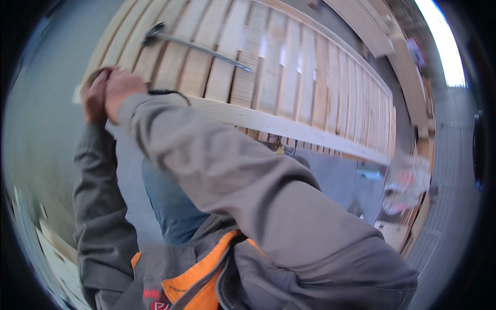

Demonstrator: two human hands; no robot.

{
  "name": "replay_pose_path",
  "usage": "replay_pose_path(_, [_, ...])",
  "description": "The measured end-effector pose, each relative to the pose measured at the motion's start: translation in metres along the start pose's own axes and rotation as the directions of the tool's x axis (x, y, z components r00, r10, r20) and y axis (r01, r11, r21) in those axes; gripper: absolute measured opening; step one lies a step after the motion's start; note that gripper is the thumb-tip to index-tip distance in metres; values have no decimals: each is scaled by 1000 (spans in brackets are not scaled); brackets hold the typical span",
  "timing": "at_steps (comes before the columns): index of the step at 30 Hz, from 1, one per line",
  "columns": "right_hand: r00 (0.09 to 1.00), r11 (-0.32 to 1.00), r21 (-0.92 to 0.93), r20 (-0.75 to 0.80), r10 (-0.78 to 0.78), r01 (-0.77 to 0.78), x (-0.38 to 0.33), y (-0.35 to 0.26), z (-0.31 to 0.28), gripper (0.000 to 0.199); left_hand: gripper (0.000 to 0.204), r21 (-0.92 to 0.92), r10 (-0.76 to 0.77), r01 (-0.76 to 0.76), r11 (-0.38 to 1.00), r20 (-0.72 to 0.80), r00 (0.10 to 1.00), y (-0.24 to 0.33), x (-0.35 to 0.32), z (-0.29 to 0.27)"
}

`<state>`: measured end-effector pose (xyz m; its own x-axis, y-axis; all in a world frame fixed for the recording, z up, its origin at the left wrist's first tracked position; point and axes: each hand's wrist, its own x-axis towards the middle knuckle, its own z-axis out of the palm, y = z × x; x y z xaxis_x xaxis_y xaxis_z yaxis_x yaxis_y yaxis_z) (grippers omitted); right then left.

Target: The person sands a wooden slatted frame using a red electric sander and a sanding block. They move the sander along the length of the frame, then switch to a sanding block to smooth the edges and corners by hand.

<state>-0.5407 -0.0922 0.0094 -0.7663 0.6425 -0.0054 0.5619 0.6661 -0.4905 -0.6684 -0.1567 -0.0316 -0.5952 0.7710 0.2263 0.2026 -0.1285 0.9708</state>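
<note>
A long slatted wooden frame stretches from my upper left toward the right. At its near left corner my hands are close together, fingers closed. My left hand is on the outer side, and my right hand presses against it from the right. Whatever they grip is hidden by the fingers and blurred. A black cable or thin black handle shows just right of my right hand, over the frame's edge. On the slats beyond lies a hammer, its dark head toward the left and its metal shaft pointing right.
Stacked long boards lie beyond the frame, at the upper right. A clear plastic bag rests near more timber on the right. Pale boards are at the lower left. Grey floor shows below the frame.
</note>
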Motion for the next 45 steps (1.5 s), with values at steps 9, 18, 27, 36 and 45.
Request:
replay_pose_path(9, [998, 1000, 15, 65, -27, 26, -74, 78, -78, 60, 26, -193, -89, 114, 974, 133, 987, 25, -28, 113])
replay_pose_path(18, [978, 983, 37, -100, 181, -179, -160, 183, -111, 50, 25, -204, -87, 144, 968, 263, 961, 44, -72, 262])
replay_pose_path(27, [906, 904, -81, -103, 411, -420, -248, 260, -178, 48, 21, -238, -51, 154, 959, 390, 919, 66, -121, 402])
replay_pose_path(36, [903, 824, -372, -142, 405, -428, -313, 335, -213, 61, 19, -65, 42, -19, 998, 382, 923, 100, -174, 515])
replay_pose_path(45, [961, 921, -274, -100, 258, -276, -244, 260, -166, 66, 19, -162, -4, 46, 986, 251, 968, 78, -136, 399])
